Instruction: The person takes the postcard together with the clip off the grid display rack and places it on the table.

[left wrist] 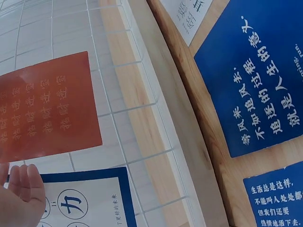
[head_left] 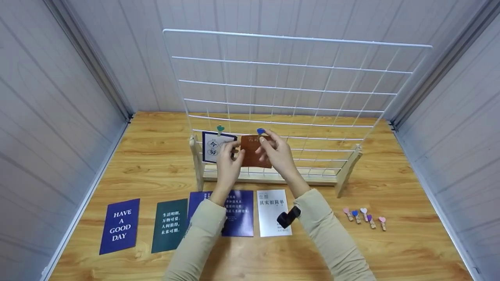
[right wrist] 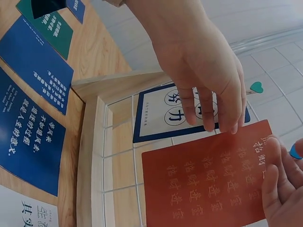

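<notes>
A reddish-brown card with gold characters hangs against the white wire grid. At its top edge is a wooden clothespin with a blue heart; my right hand pinches this clip between thumb and index finger, its other fingers loosely bent before the card. My left hand is at the card's left edge, fingertips right at that edge and fingers relaxed. Behind the left hand, a white card with a navy border hangs from a green heart clothespin, partly covered by that hand.
The grid stands in a wooden base. In front lie a purple card, a green card, blue cards partly under the left arm, and a white card. Several heart clothespins lie at right.
</notes>
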A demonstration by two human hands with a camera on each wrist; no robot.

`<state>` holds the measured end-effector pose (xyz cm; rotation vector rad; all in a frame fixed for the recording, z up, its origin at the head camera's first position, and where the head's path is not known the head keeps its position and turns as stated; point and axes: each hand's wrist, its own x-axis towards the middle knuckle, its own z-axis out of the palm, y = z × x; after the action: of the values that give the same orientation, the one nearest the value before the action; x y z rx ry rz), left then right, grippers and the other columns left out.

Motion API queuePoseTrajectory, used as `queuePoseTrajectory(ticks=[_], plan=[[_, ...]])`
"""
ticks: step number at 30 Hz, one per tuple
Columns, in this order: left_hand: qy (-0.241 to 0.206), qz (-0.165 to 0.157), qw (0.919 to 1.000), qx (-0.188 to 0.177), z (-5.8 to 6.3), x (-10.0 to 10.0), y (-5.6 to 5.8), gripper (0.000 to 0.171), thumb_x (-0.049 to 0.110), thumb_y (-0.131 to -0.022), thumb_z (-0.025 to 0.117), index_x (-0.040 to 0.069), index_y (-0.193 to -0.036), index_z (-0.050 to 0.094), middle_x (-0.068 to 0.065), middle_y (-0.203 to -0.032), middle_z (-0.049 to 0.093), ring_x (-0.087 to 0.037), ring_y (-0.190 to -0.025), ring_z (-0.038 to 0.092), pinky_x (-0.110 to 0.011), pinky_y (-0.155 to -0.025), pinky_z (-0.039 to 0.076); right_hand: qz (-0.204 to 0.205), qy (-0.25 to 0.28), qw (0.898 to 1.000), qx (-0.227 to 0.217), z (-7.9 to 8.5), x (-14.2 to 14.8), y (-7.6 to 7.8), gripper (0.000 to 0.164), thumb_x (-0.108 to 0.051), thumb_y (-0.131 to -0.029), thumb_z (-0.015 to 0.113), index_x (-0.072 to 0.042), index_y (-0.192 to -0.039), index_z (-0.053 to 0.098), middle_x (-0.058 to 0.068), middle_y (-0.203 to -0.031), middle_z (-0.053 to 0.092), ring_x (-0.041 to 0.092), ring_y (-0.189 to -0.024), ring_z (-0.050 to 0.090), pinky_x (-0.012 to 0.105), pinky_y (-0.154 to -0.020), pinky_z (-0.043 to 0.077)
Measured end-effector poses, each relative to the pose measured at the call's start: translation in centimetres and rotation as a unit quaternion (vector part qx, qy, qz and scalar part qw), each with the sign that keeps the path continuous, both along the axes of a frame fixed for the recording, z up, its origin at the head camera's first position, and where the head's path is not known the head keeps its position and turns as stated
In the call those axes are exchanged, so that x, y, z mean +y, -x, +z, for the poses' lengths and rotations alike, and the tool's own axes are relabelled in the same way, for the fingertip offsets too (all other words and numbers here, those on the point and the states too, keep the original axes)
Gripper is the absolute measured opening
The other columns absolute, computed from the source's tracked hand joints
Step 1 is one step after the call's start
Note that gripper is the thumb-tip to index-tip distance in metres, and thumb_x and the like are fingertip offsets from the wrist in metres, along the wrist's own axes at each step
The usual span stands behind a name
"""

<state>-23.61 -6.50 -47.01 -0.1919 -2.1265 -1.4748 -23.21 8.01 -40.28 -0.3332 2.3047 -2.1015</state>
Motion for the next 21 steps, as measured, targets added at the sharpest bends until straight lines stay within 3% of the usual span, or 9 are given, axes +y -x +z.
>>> queuePoseTrajectory(ticks=[6, 10, 15, 21], plan=[[-0.052, -0.031, 0.9977, -0.029, -0.3, 0.1, 0.2, 0.019, 0.001, -0.082, 0.059, -0.004, -0.100, 0.056, -0.013, -0.092, 0.058, -0.022, -0.084, 0.057, -0.028, -0.068, 0.049, -0.036, -0.009, 0.998, 0.049, -1.4, -0.4, 1.5, 0.036, -0.014, -0.090, 0.051, -0.006, -0.125, 0.047, 0.018, -0.068, 0.058, 0.028, -0.049, 0.054, 0.029, -0.046, 0.047], [-0.071, -0.033, 0.9956, -0.052, -0.6, 0.2, 0.2, 0.018, 0.001, -0.082, 0.058, -0.004, -0.099, 0.055, -0.013, -0.090, 0.058, -0.023, -0.083, 0.058, -0.028, -0.070, 0.049, -0.064, -0.032, 0.993, 0.090, -1.5, -0.7, 1.8, 0.030, -0.013, -0.089, 0.052, -0.001, -0.116, 0.054, 0.014, -0.062, 0.057, 0.023, -0.047, 0.054, 0.033, -0.046, 0.048], [-0.075, -0.030, 0.9949, -0.061, -0.7, 0.3, 0.4, 0.016, -0.001, -0.081, 0.058, -0.005, -0.097, 0.057, -0.013, -0.089, 0.058, -0.023, -0.083, 0.057, -0.028, -0.070, 0.049, -0.087, -0.040, 0.987, 0.130, -1.6, -0.8, 2.1, 0.022, -0.011, -0.086, 0.057, 0.001, -0.104, 0.061, 0.012, -0.060, 0.056, 0.028, -0.049, 0.055, 0.035, -0.047, 0.049], [-0.062, -0.016, 0.9963, -0.058, -0.6, 0.4, 0.8, 0.008, -0.002, -0.080, 0.058, -0.004, -0.087, 0.058, -0.013, -0.084, 0.059, -0.022, -0.078, 0.057, -0.027, -0.070, 0.048, -0.100, -0.035, 0.984, 0.146, -1.5, -0.9, 2.4, 0.020, -0.010, -0.084, 0.059, 0.004, -0.098, 0.063, 0.010, -0.057, 0.056, 0.032, -0.047, 0.053, 0.041, -0.046, 0.048]])
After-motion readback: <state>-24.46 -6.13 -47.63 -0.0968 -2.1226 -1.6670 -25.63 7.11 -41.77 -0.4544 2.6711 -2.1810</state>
